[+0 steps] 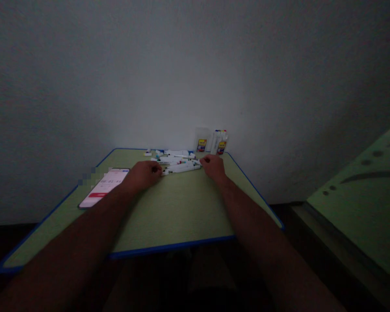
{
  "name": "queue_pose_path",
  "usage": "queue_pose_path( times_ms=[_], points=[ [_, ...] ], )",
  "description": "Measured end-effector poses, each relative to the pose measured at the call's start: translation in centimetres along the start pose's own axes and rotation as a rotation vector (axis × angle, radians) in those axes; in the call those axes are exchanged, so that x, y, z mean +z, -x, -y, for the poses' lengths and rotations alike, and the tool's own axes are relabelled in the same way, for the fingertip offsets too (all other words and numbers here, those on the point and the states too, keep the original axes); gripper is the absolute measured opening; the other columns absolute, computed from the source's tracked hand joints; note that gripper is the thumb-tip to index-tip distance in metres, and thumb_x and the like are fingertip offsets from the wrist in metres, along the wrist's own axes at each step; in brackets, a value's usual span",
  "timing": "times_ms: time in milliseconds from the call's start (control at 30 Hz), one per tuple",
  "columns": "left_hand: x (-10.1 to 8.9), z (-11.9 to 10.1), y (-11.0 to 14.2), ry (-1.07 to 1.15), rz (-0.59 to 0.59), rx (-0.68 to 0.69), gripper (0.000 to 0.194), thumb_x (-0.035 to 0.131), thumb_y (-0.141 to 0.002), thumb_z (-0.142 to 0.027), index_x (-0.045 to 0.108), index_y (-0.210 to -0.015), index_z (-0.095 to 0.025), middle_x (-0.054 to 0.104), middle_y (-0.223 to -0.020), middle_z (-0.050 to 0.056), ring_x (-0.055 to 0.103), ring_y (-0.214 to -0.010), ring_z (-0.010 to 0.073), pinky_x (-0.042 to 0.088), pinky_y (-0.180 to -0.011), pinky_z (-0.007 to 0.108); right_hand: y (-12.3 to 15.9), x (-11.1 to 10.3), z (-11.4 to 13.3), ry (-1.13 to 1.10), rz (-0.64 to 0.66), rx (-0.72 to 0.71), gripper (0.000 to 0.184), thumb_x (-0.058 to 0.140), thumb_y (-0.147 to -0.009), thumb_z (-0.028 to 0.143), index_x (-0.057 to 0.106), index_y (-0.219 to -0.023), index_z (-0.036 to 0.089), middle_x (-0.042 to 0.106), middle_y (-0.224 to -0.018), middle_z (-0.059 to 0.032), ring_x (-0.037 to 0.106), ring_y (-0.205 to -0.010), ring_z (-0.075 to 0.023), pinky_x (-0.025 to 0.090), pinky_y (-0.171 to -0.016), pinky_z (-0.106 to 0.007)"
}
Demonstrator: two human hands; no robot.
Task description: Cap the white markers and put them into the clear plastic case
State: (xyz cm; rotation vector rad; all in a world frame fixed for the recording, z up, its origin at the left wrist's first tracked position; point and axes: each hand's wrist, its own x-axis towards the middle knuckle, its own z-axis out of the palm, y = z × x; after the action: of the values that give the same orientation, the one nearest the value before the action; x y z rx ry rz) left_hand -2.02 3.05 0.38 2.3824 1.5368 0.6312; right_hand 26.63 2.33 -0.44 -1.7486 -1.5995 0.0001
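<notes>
Several white marker pens (177,161) with coloured caps lie in a loose pile at the far middle of a green table (169,212) with a blue edge. My left hand (145,173) rests on the table at the left end of the pile, its fingers curled onto the end of a marker. At the pile's right end my right hand (213,166) has its fingers pinched on another marker's end. The dim light hides exactly what each hand grips.
A phone (104,187) with a lit pink and white screen lies at the left of the table. Two clear marker packs (211,141) stand against the wall at the far edge. A second green surface (360,195) is at the right.
</notes>
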Motion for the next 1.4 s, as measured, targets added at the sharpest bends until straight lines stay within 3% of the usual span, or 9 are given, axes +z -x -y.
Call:
queue_pose_path(
  times_ms=[233,333,400,467,567,700,1033,1400],
  points=[
    [-0.3,-0.3,0.0,0.002,-0.052,-0.044,0.03,0.059,-0.08,-0.039,0.077,-0.095,-0.019,0.075,-0.092,0.011,0.066,-0.084,0.0253,0.045,-0.074,0.036,0.0,-0.2,0.0,-0.037,-0.025,0.043,0.015,0.063,-0.085,0.027,0.076,-0.084,0.019,0.076,-0.087,-0.0054,0.069,-0.082,-0.018,0.049,-0.08,-0.028],
    [-0.2,-0.2,-0.1,-0.002,-0.053,-0.067,0.028,0.059,-0.08,-0.039,0.076,-0.093,-0.021,0.075,-0.092,0.01,0.066,-0.083,0.0252,0.045,-0.073,0.036,-1.5,-0.7,-1.1,-0.065,-0.161,0.255,0.018,0.066,-0.083,0.029,0.073,-0.095,0.018,0.075,-0.096,-0.0085,0.069,-0.091,-0.0206,0.05,-0.085,-0.031],
    [-0.1,-0.2,-0.1,-0.002,-0.053,-0.081,0.028,0.059,-0.079,-0.039,0.076,-0.092,-0.021,0.075,-0.091,0.009,0.066,-0.082,0.0251,0.045,-0.072,0.036,-2.9,-1.1,-2.4,-0.091,-0.236,0.429,0.032,0.071,-0.079,0.031,0.068,-0.107,0.016,0.073,-0.105,-0.0118,0.069,-0.098,-0.0231,0.052,-0.086,-0.032],
    [-0.1,-0.1,-0.1,-0.002,-0.049,-0.083,0.029,0.06,-0.078,-0.041,0.076,-0.092,-0.022,0.075,-0.09,0.009,0.066,-0.081,0.0252,0.045,-0.071,0.035,-4.1,-1.1,-3.8,-0.102,-0.227,0.509,0.051,0.078,-0.072,0.033,0.063,-0.116,0.012,0.07,-0.113,-0.0164,0.069,-0.103,-0.0264,0.053,-0.086,-0.034],
    [0.1,0.0,0.0,0.008,-0.025,-0.066,0.029,0.058,-0.079,-0.042,0.076,-0.091,-0.022,0.075,-0.091,0.009,0.066,-0.081,0.0247,0.045,-0.07,0.034,-5.4,-0.6,-5.6,-0.064,-0.194,0.533,0.07,0.084,-0.066,0.038,0.058,-0.122,0.008,0.063,-0.125,-0.0223,0.065,-0.113,-0.03,0.053,-0.09,-0.035],
    [0.3,0.2,0.0,0.006,-0.02,-0.06,0.028,0.057,-0.081,-0.042,0.075,-0.091,-0.023,0.075,-0.091,0.009,0.066,-0.08,0.0244,0.044,-0.068,0.035,-6.4,0.6,-6.9,-0.049,-0.138,0.545,0.079,0.087,-0.061,0.043,0.055,-0.124,0.007,0.061,-0.128,-0.0241,0.063,-0.117,-0.0315,0.053,-0.095,-0.036],
    [0.1,-0.1,0.3,-0.009,-0.002,-0.056,0.029,0.055,-0.083,-0.041,0.075,-0.093,-0.022,0.076,-0.093,0.009,0.068,-0.081,0.0236,0.045,-0.069,0.034,-7.0,1.2,-6.8,0.009,-0.091,0.561,0.071,0.084,-0.067,0.042,0.055,-0.123,0.009,0.065,-0.124,-0.0212,0.065,-0.114,-0.032,0.053,-0.094,-0.039],
    [0.2,0.0,0.2,-0.009,-0.012,-0.036,0.027,0.054,-0.084,-0.041,0.074,-0.09,-0.024,0.076,-0.092,0.008,0.067,-0.082,0.0234,0.045,-0.07,0.034,-6.8,1.2,-5.9,0.071,-0.107,0.614,0.077,0.084,-0.068,0.049,0.053,-0.126,0.01,0.063,-0.128,-0.0234,0.064,-0.117,-0.0339,0.053,-0.094,-0.041]
  ],
)
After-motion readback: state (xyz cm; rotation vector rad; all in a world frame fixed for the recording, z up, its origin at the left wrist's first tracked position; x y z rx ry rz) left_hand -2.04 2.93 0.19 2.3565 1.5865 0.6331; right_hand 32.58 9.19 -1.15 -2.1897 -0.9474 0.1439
